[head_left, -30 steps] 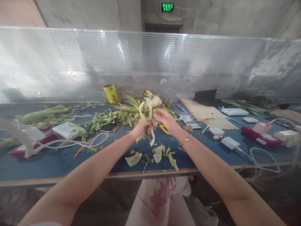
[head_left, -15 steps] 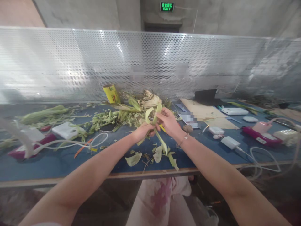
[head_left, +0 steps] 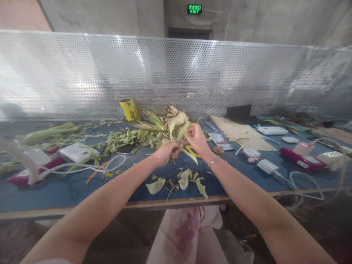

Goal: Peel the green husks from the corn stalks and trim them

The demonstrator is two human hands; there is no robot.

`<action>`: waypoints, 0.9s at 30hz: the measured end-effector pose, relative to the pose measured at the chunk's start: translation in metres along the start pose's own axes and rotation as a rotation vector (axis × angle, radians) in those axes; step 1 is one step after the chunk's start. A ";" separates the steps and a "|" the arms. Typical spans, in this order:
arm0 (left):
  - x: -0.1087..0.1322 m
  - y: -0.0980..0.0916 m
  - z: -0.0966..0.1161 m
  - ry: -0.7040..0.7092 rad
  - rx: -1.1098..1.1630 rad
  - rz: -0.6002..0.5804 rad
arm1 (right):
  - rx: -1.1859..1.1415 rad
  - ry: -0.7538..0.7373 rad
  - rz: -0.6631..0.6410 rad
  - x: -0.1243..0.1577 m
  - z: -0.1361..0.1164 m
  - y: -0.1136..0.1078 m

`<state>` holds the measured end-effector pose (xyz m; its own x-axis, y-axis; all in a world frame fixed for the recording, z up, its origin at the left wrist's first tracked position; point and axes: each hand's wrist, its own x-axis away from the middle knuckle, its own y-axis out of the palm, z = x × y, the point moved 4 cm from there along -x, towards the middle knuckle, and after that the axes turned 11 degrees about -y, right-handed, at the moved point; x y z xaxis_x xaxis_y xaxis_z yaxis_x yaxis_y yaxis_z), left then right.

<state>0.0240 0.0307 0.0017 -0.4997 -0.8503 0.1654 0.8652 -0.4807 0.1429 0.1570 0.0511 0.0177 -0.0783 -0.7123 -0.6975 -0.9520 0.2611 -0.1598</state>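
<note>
Above the middle of the table, my left hand point(head_left: 167, 152) is closed around pale green strips point(head_left: 172, 130) that look like corn husk. One end stands up above the fist, and another strip end point(head_left: 191, 156) hangs down to the right. My right hand point(head_left: 198, 141) is beside it, thumb and fingers pinched at the upper part of a husk strip point(head_left: 183, 130). Where the strips cross is partly hidden by my fingers. Behind my hands lies a heap of green husk pieces point(head_left: 123, 139) with a dried, tan husk bundle point(head_left: 176, 116).
Torn husk scraps point(head_left: 183, 179) lie near the front edge. A yellow roll point(head_left: 129, 109) stands at the back against a perforated metal screen point(head_left: 110, 73). White cables and a purple power strip point(head_left: 302, 161) are on the right; another purple strip point(head_left: 20, 177) and a white box point(head_left: 75, 152) are left.
The hanging strip end has swung up and right, and the upright ends have spread apart. My right hand has turned slightly, still pinching the strip.
</note>
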 end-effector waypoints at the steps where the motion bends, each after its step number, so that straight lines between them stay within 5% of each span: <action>1: 0.000 -0.001 0.001 0.015 0.012 0.019 | 0.047 -0.038 0.031 0.000 -0.003 -0.002; 4: -0.001 -0.003 0.002 0.068 0.034 0.068 | 0.085 -0.242 -0.020 0.000 -0.025 -0.007; 7: -0.004 -0.006 0.001 0.114 0.008 0.097 | 0.116 -0.553 -0.363 0.009 -0.056 -0.002; 10: -0.005 -0.013 0.002 0.187 -0.096 0.215 | 0.184 -0.592 -0.514 0.019 -0.064 0.002; 15: 0.006 -0.022 0.016 0.414 -0.538 0.523 | 0.128 -0.442 -0.490 0.025 -0.052 0.011; 22: 0.010 -0.017 0.019 0.501 -0.781 0.527 | 0.186 -0.630 -0.212 0.022 -0.069 0.002; 27: 0.009 -0.023 0.017 0.537 -0.774 0.588 | 0.142 -0.750 -0.178 0.029 -0.077 0.005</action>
<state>-0.0009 0.0378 0.0167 -0.0821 -0.8820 -0.4640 0.8478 0.1829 -0.4977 0.1270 -0.0184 0.0509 0.3409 -0.1344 -0.9305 -0.8805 0.3012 -0.3661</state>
